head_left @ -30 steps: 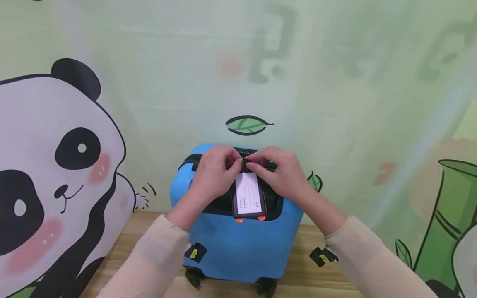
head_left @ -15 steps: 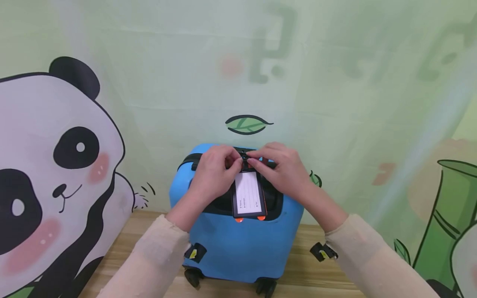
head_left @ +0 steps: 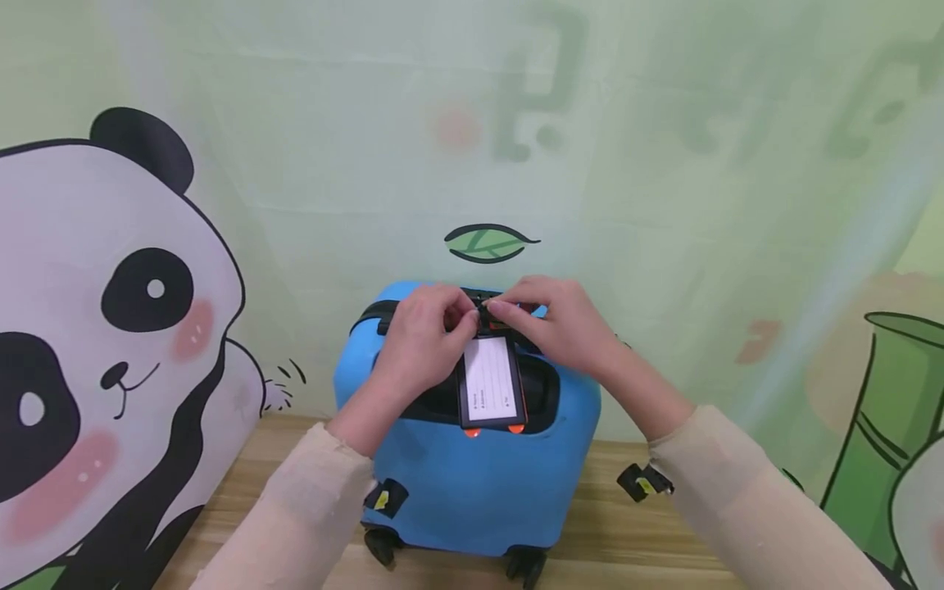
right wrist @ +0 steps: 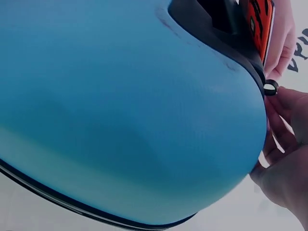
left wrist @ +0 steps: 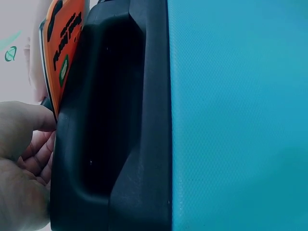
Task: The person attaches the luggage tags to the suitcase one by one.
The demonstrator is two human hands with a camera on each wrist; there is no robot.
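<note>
A blue suitcase (head_left: 472,483) stands upright with its black top handle (left wrist: 127,96) toward me. Over the handle recess lies a luggage tag (head_left: 490,381) with a white card in a black frame; its orange back (left wrist: 65,45) shows in the left wrist view. At the tag's top end my left hand (head_left: 428,332) pinches the black strap between thumb and forefinger. My right hand (head_left: 564,324) pinches the strap too, just beside the left fingertips; in the right wrist view a small black strap loop (right wrist: 271,87) sits at its fingertips. Fingers hide most of the strap.
The suitcase's black wheels (head_left: 525,565) rest on a wood-patterned surface (head_left: 619,549). Close behind stands a pale green backdrop (head_left: 332,164) printed with a panda, leaves and bamboo. Small black clips hang at both sleeves.
My right hand has risen slightly at the strap, its wrist and sleeve shifting a little up and right. The left hand keeps its pinch, and the tag lies almost as before.
</note>
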